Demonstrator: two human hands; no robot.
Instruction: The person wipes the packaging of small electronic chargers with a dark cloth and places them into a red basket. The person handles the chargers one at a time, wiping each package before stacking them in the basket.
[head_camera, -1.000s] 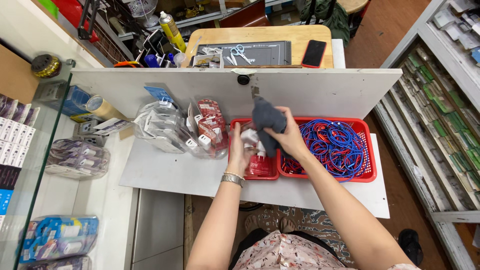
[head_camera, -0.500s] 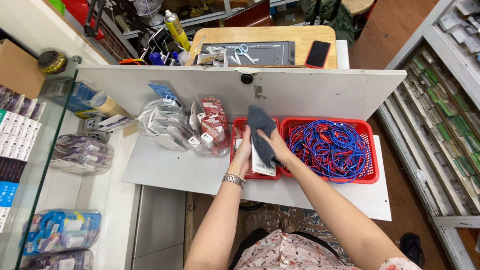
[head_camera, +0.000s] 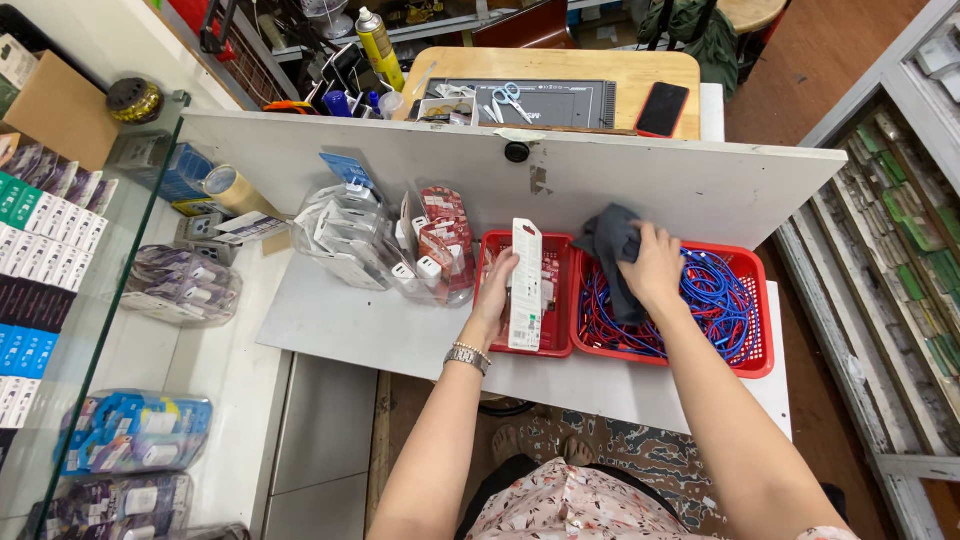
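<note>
Two hands at work over red baskets on a white bench (head_camera: 400, 335).
The right hand (head_camera: 655, 262) has its fingers clamped on a grey cloth (head_camera: 610, 245) above the basket of cables (head_camera: 755, 350); the left hand (head_camera: 497, 295) has its fingers closed on a white packet (head_camera: 526, 285), upright over the smaller basket (head_camera: 560, 345).

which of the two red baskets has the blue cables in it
The right-hand red basket, under the right hand holding the grey cloth. The left red basket holds packaged items instead.
</note>
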